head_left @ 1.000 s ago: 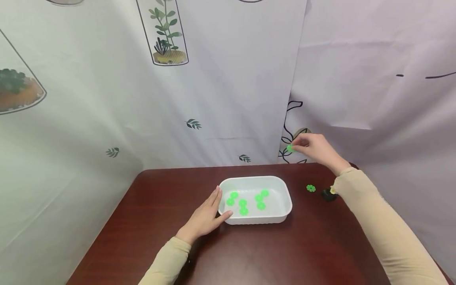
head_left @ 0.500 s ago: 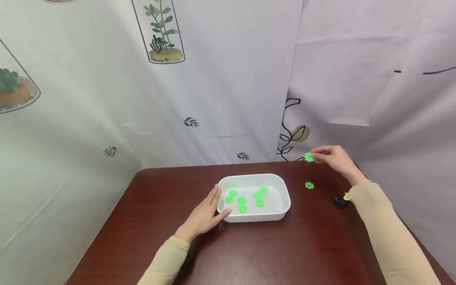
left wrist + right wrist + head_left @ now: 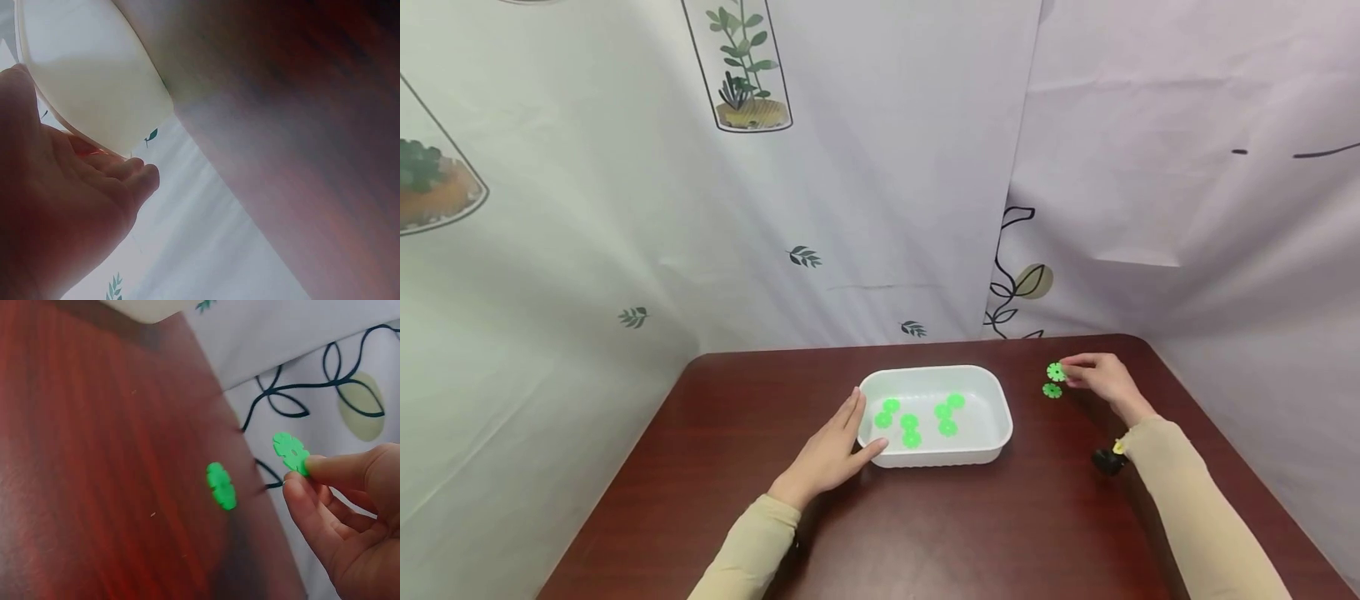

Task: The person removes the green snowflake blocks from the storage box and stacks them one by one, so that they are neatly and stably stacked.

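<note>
Pinched between thumb and fingertip of my right hand [image 3: 1103,379] is a green flower-shaped disc [image 3: 289,450], held above the table at the right. Below it, a second green notched disc [image 3: 221,486] lies flat on the wood. My left hand [image 3: 827,454] rests against the left end of a white rectangular tub [image 3: 1000,433], its fingers straight along the rim and its thumb over the front corner. Inside the tub lie several green discs [image 3: 910,422], some touching in pairs. In the left wrist view the tub's wall [image 3: 94,81] shows beside my fingers.
The dark red wooden table [image 3: 925,533] ends at a printed cloth backdrop [image 3: 880,208] behind and at both sides. A small black object with a yellow flower-like piece [image 3: 1108,461] is by my right sleeve; whether it is attached there I cannot tell.
My right hand has moved right and then down with the pinched disc, from in front of the backdrop to near the disc on the table. The left hand stays at the tub.
</note>
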### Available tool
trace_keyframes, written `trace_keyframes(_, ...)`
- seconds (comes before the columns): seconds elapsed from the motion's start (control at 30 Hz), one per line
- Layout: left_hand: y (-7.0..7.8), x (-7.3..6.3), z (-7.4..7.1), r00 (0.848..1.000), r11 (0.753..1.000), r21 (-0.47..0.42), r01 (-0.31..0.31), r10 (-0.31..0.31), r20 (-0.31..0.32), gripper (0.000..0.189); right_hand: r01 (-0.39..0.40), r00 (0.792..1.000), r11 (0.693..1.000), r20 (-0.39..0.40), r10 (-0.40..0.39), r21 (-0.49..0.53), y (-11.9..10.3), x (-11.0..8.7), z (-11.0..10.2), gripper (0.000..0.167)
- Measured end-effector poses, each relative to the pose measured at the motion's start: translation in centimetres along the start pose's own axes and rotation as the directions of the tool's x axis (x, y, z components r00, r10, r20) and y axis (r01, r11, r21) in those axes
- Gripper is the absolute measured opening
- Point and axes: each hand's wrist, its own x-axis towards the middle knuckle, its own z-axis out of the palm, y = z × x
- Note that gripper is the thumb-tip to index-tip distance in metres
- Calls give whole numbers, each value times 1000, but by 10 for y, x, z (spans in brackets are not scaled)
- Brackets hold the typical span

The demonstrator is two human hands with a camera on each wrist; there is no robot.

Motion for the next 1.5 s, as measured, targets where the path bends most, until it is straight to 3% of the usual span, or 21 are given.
trace_keyframes(0.3, -1, -1, 3, 1000, 1000, 0, 13, -13, 9, 92, -48, 998, 999, 31, 49, -14, 16, 0, 9, 36)
trace_keyframes(0.73, 1, 1, 4, 1000, 1000, -2, 12, -12, 11, 92, -79, 997, 995, 16, 80, -66, 25, 1, 15, 33)
trace_keyframes(1.5, -1, 1, 2, 999, 1000, 5, 26, -26, 19, 93, -76, 997, 987, -35, 71, -145, 31, 6, 20, 29)
